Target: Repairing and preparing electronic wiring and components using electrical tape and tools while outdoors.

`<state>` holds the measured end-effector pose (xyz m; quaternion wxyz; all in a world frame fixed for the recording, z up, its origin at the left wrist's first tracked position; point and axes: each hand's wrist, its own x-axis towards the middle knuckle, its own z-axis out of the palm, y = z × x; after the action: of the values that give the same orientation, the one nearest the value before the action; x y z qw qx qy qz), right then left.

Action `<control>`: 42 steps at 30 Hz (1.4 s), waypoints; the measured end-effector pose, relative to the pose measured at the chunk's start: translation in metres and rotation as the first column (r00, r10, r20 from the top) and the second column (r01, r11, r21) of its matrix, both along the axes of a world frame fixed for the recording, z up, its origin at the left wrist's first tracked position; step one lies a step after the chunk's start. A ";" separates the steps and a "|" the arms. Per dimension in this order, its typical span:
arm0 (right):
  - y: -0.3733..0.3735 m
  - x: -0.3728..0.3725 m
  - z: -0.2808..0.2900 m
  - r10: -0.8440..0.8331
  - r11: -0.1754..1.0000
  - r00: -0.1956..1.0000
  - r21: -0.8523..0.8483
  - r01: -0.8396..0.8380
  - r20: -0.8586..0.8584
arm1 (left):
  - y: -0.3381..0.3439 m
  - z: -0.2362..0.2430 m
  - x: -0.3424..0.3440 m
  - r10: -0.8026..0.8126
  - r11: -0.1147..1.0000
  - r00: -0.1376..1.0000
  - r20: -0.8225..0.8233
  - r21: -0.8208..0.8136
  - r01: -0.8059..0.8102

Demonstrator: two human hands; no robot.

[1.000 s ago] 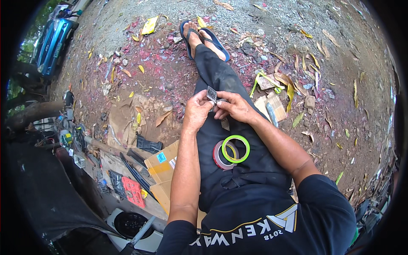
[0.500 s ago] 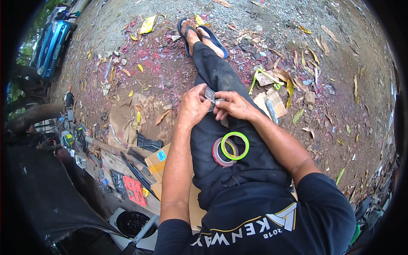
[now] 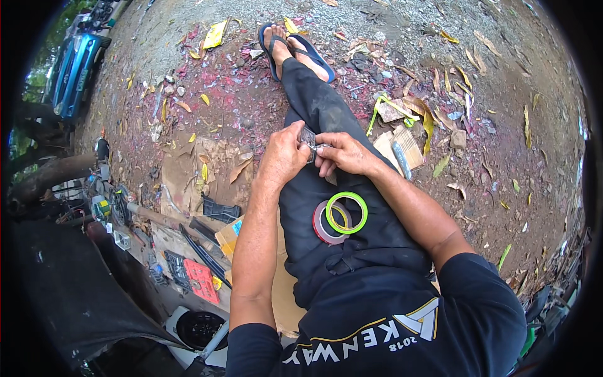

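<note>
Above my outstretched legs, my left hand is closed on a small dark, glossy rectangular piece, its kind too small to make out. My right hand pinches at the lower right edge of that same piece, with thumb and forefinger together; something thin and pale shows at its fingertips. On my lap, nearer to me, lie two rolls of tape: a bright green roll partly overlaps a red-and-grey roll. Neither hand touches the rolls.
A grey-blue cutter-like tool rests on cardboard scraps to the right. On the left are a cardboard box, a red tool case and a dark plastic part. Leaves and litter cover the dirt; a blue vehicle stands far left.
Both hands stay together on the dark piece, which is tilted slightly differently. My left forearm has shifted a little to the left, covering more of the cardboard box.
</note>
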<state>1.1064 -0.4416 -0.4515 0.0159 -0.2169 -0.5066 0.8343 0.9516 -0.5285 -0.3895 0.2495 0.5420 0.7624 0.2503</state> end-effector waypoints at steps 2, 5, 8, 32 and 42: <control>-0.001 0.000 0.001 0.001 1.000 1.000 -0.007 -0.001 -0.003 | -0.002 -0.006 -0.004 -0.001 0.995 0.992 -0.123 0.101 0.013; 0.000 0.000 0.000 -0.009 1.000 1.000 -0.018 0.009 0.002 | -0.002 -0.009 -0.005 0.007 0.994 0.999 -0.039 0.110 -0.003; 0.001 0.002 -0.004 -0.013 1.000 1.000 -0.021 0.013 0.010 | 0.000 0.003 0.008 0.055 0.998 0.991 0.120 0.008 -0.057; -0.005 0.001 0.002 0.007 0.994 1.000 0.108 -0.009 0.021 | -0.004 -0.005 0.002 0.059 0.997 0.992 0.113 -0.050 -0.053; -0.004 0.003 0.009 0.022 0.993 0.998 0.117 -0.028 0.051 | -0.005 -0.006 -0.007 0.025 0.993 0.994 0.106 -0.118 -0.012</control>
<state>1.1094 -0.4458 -0.4427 0.0057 -0.2298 -0.5580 0.7974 0.9441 -0.5331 -0.3954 0.3191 0.5052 0.7663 0.2361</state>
